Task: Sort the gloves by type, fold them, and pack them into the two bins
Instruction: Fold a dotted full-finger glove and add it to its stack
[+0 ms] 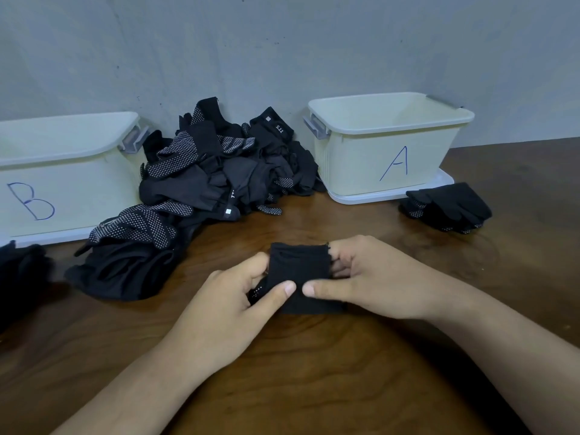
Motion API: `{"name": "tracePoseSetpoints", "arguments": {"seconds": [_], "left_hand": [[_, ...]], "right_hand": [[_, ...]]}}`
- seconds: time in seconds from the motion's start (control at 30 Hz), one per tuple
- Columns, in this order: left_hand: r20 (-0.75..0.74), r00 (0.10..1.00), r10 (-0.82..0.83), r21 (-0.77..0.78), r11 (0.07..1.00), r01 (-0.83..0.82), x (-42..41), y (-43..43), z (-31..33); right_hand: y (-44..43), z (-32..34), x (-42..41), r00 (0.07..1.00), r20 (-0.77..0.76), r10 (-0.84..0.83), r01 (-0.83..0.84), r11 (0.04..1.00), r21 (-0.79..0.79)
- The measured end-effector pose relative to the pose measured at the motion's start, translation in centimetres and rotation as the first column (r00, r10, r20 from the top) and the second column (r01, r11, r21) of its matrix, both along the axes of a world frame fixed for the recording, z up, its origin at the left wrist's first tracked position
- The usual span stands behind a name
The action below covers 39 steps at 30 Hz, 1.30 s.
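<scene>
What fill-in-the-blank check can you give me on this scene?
1. The pile lies ____ the left bin and the right bin.
2. The right bin is marked ____.
3. The left hand and right hand pinch a ____ glove.

Missing words: between; A; black.

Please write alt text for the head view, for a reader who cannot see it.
The left hand and the right hand pinch a folded black glove on a wooden table. Behind it, a pile of black gloves lies between bin B on the left and bin A on the right, with a small stack of gloves beside bin A.
</scene>
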<state>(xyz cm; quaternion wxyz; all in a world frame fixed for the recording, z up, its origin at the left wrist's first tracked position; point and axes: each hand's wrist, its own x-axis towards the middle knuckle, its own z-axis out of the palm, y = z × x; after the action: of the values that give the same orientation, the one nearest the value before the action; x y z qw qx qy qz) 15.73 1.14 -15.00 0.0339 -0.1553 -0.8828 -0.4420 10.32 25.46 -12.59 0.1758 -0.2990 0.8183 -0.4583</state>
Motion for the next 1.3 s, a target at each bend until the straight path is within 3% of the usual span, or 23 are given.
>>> {"name": "tracePoseSetpoints", "arguments": {"seconds": [0.17,0.3,0.43,0.6,0.7,0.77,0.8,0.9,0.97,1.07,1.2,1.3], "left_hand": [[-0.001,0.996,0.087,-0.011,0.996,-0.087,-0.2,0.6,0.2],[0.057,0.983,0.172,0.005,0.985,-0.173,-0.6,0.5,0.0],[0.000,0.978,0.208,-0.055,0.977,-0.208,-1.1,0.6,-0.6],[-0.182,0.981,0.064,-0.319,0.940,-0.120,-1.5,0.3,-1.4],[-0.177,0.984,0.027,-0.445,0.889,-0.105,-1.8,0.5,-1.7],[-0.157,0.987,0.036,-0.440,0.892,-0.102,-1.9,0.4,-1.8],[-0.155,0.987,0.036,-0.436,0.894,-0.101,-1.9,0.4,-1.8],[-0.149,0.988,0.033,-0.422,0.902,-0.093,-1.8,0.4,-1.9],[-0.163,0.986,0.026,-0.396,0.914,-0.089,-1.8,0.4,-1.8],[-0.245,0.969,0.001,-0.309,0.948,-0.079,-1.6,-0.2,-1.2],[-0.297,0.938,-0.181,-0.439,0.898,0.034,-1.4,-0.8,-1.0],[-0.322,0.925,-0.199,-0.470,0.882,0.026,-1.7,-0.5,-1.1]], "right_hand": [[-0.1,0.0,-0.3,0.993,0.075,-0.091,0.088,0.995,0.049],[-0.3,-0.5,-0.6,0.951,0.222,-0.217,0.220,0.975,0.009],[-0.9,-1.1,-0.8,0.896,0.301,-0.327,0.344,0.939,-0.005],[-1.7,-1.3,-0.8,0.870,0.201,-0.451,0.449,0.891,0.057],[-1.4,-0.7,-0.3,0.865,-0.142,-0.481,0.501,0.829,0.246],[-1.0,-0.6,-0.4,0.790,-0.418,-0.448,0.575,0.778,0.253],[-0.9,-0.7,-0.6,0.772,-0.491,-0.404,0.555,0.805,0.210],[-0.6,-1.6,-1.4,0.793,-0.599,-0.113,0.296,0.931,0.215],[-0.5,-2.4,-1.8,0.785,-0.618,0.032,0.187,0.940,0.286],[-0.3,-2.6,-2.1,0.813,-0.582,0.025,0.168,0.947,0.275],[0.1,-1.6,-1.7,0.867,-0.498,0.030,0.138,0.945,0.297],[0.1,-1.0,-0.9,0.862,-0.497,0.098,0.128,0.907,0.401]]}}
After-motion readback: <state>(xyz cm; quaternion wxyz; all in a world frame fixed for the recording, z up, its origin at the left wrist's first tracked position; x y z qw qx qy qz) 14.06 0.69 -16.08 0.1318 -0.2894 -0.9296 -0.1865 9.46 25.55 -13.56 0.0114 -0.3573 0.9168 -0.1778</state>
